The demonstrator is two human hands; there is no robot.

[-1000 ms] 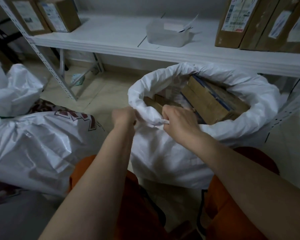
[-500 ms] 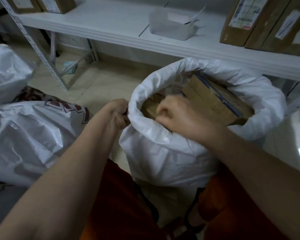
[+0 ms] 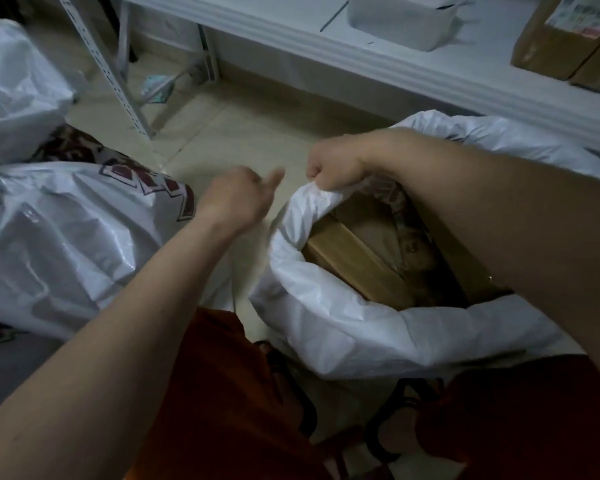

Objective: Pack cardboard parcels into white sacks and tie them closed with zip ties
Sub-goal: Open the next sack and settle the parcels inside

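Note:
An open white sack (image 3: 329,327) stands on the floor between my knees, with brown cardboard parcels (image 3: 354,268) inside it. My right hand (image 3: 336,168) grips the bunched rim of the sack at its far left side, the forearm crossing over the opening. To the left of the sack, my left hand (image 3: 238,195) hovers apart from it, fingers curled and thumb sticking out, with nothing visible in it. A thin pale strip (image 3: 232,285) shows under that wrist; I cannot tell what it is.
A filled white sack with maroon print (image 3: 66,237) lies at the left, another white sack (image 3: 18,84) behind it. A white shelf (image 3: 361,60) runs across the back with a plastic tub (image 3: 399,19) and cardboard parcels (image 3: 551,39). Its slotted upright (image 3: 111,74) stands on the tiled floor.
My left hand has let go of the sack rim and moved left. My right hand has shifted to the far left of the rim and pulls it up. The view has tilted down.

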